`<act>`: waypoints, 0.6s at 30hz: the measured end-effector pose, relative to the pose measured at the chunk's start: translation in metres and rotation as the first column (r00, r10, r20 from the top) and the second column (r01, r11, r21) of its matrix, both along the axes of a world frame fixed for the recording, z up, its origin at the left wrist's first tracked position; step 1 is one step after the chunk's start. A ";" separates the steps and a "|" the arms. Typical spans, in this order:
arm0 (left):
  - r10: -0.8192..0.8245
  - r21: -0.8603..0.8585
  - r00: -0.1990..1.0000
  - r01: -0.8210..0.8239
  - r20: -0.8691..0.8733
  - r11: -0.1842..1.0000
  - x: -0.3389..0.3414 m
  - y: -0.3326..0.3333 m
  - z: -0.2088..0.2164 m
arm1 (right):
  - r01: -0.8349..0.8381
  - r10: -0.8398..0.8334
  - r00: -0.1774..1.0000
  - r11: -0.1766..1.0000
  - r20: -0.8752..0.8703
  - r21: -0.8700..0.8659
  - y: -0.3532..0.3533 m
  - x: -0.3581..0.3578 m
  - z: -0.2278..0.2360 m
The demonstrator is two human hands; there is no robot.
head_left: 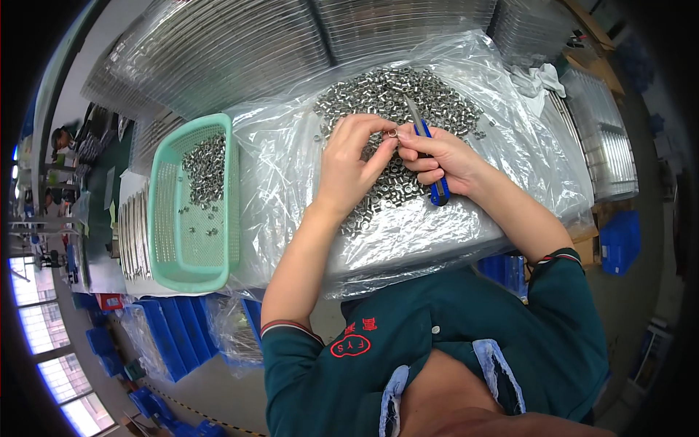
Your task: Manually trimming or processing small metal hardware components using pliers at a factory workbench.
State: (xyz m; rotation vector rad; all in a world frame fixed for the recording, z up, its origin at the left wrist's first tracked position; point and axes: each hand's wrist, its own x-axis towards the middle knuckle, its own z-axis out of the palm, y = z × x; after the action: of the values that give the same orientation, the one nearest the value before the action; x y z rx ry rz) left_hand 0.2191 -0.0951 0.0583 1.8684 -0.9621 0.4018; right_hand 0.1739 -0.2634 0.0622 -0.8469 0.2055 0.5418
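At the left of the frame, a green basket (234,218) contains many small metal pieces (205,171), gathered mostly in its upper part. Beside it, a clear plastic sheet (273,160) spreads across the middle. Slightly above the center, your left hand (353,156) has its grip pinched on a small metal ring (393,134). A large pile of metal rings (386,95) lies on the sheet, below both hands. Your right hand (444,156) has its grip clamped on a blue utility knife (422,130), the blade directed to the top; its fingertips are close to the ring. At the upper right lies a white cloth (537,79).
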 end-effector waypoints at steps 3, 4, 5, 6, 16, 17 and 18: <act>-0.001 0.001 1.000 0.001 -0.002 1.000 -0.001 0.000 0.000 | 0.006 -0.005 0.999 0.999 0.031 -0.039 0.001 -0.001 0.001; 0.000 0.040 0.999 -0.002 0.048 0.999 0.000 0.000 0.001 | -0.001 0.006 0.998 0.998 0.064 -0.070 0.001 -0.001 0.002; 0.000 0.078 0.995 -0.007 0.098 0.997 0.000 0.000 0.001 | 0.000 0.004 0.998 0.998 0.064 -0.070 0.001 -0.001 0.003; -0.002 0.078 0.995 -0.006 0.098 0.997 -0.002 -0.002 0.003 | -0.010 0.014 0.998 0.997 0.056 -0.075 0.001 -0.001 0.004; 0.126 -0.038 0.946 -0.143 -0.299 0.989 -0.001 0.020 0.000 | -0.067 0.067 0.998 0.995 0.000 0.071 -0.002 0.000 0.003; 0.143 -0.147 0.946 -0.192 -0.291 0.970 -0.004 0.008 0.006 | -0.066 0.067 0.998 0.995 0.000 0.070 -0.002 0.000 0.002; 0.161 -0.255 0.945 -0.236 -0.284 0.938 -0.005 0.002 0.009 | -0.063 0.064 0.998 0.995 -0.004 0.075 -0.002 0.000 0.002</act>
State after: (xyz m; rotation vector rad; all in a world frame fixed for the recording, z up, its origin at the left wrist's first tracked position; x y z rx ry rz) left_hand 0.2140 -0.0930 0.0670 1.7052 -0.5078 0.3838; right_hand 0.1744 -0.2659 0.0640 -0.7806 0.1636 0.6083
